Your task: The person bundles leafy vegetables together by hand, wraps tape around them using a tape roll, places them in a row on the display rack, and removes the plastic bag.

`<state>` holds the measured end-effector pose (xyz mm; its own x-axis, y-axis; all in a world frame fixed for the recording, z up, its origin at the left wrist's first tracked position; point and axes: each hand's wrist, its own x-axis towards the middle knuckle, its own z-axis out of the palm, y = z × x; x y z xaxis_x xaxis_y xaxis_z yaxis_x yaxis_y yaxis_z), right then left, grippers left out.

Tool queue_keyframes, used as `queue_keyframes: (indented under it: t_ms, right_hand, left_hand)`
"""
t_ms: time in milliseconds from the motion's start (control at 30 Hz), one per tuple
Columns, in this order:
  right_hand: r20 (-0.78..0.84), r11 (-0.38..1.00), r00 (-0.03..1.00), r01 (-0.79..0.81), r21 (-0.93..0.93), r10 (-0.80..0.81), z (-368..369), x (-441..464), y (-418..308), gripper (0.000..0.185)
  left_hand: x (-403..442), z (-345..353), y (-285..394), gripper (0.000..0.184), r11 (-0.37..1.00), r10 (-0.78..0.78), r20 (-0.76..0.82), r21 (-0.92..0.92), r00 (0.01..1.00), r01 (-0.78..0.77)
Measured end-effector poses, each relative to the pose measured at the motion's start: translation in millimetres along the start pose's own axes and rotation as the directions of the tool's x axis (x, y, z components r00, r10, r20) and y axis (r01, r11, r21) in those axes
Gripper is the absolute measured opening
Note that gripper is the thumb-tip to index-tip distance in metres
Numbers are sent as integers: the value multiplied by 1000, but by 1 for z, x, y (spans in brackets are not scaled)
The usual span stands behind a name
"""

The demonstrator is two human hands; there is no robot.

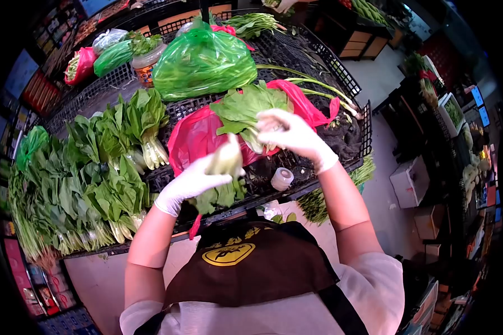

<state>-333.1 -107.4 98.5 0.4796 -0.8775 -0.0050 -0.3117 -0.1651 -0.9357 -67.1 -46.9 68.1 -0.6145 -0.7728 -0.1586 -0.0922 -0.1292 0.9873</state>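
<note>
My left hand (198, 180), in a white glove, is closed round a bunch of leafy greens (227, 162). The pale stalk end points up and the leaves (221, 196) hang below the hand. My right hand (297, 137), gloved too, has curled fingers on the lower end of broad green leaves (250, 106); the fingertips are slightly blurred. Beneath both hands lies a pink plastic bag (193, 138), partly hidden by the leaves. A roll of clear tape (282, 178) sits near the crate edge, between my forearms.
Rows of leafy green bunches (103, 167) lie to the left. Behind the hands stands a full green plastic bag (204, 67), beside a jar (146, 64). Long stems (330, 92) lie at right on the black crate (366, 131). Another person's hand (286, 4) shows at the top.
</note>
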Motion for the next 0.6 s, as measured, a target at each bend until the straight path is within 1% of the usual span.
queue_keyframes:
  t_ms: [33, 67, 100, 133, 167, 200, 233, 267, 300, 333, 367, 400, 433, 467, 500, 567, 600]
  right_hand:
    - [-133, 958, 991, -37, -284, -1, -9, 8, 20, 65]
    - [-259, 836, 965, -107, -538, -43, -12, 15, 41, 71]
    - [-254, 794, 964, -93, -600, -79, -5, 18, 65, 72]
    - [-247, 748, 962, -79, -659, -117, 3, 20, 88, 72]
    - [-238, 769, 964, -60, -636, -122, 9, 24, 96, 64]
    - [-284, 812, 944, -30, -583, -170, 6, 27, 103, 59]
    - [-328, 849, 920, 8, -528, -213, 4, 32, 99, 54]
    - [-371, 881, 894, 52, -471, -251, 5, 36, 81, 49]
    - [-417, 871, 863, 53, -488, -286, 0, 39, 61, 37]
    - [-452, 898, 835, 106, -426, -313, -1, 39, 28, 36]
    - [-434, 893, 827, 167, -417, -357, -6, 36, -11, 37]
    - [-428, 910, 816, 265, -319, -388, -11, 35, -37, 38]
    - [-381, 867, 807, 296, -400, -451, -19, 29, -69, 39]
    - [-373, 884, 813, 342, -318, -448, -23, 26, -93, 39]
    - [-355, 913, 842, 384, -134, -406, -22, 19, -121, 37]
    - [-263, 913, 874, 395, -105, -408, -27, 14, -158, 29]
    - [-218, 914, 888, 392, -103, -405, -27, 17, -166, 28]
  left_hand:
    - [-4, -4, -6, 45, 997, 41, -151, -53, 988, -50]
    - [-10, -7, -8, 41, 985, 78, -304, -122, 949, -120]
    - [-11, -10, -15, 39, 942, 78, -428, -264, 900, -207]
    - [-10, -13, -23, 37, 870, 56, -543, -385, 838, -308]
    - [-12, -16, -24, 36, 857, 55, -615, -376, 786, -353]
    - [-14, -19, -27, 36, 836, 7, -647, -415, 762, -360]
    - [-16, -20, -24, 36, 834, 3, -671, -407, 742, -372]
    - [-16, -22, -22, 37, 833, -3, -696, -399, 718, -383]
    - [-16, -27, -24, 38, 823, 9, -692, -405, 722, -398]
    - [-16, -34, -27, 39, 816, 21, -688, -408, 726, -410]
    - [-16, -39, -27, 42, 785, 16, -681, -445, 732, -431]
    - [-17, -47, -29, 47, 774, 19, -663, -464, 749, -430]
    - [-17, -53, -22, 50, 781, -21, -665, -477, 746, -403]
    - [-16, -57, -15, 52, 785, -60, -664, -492, 745, -376]
    - [-14, -62, -13, 54, 798, -23, -702, -441, 711, -410]
    - [-8, -69, -10, 56, 814, 54, -763, -340, 644, -471]
    - [-8, -68, -7, 56, 793, 20, -697, -425, 716, -436]
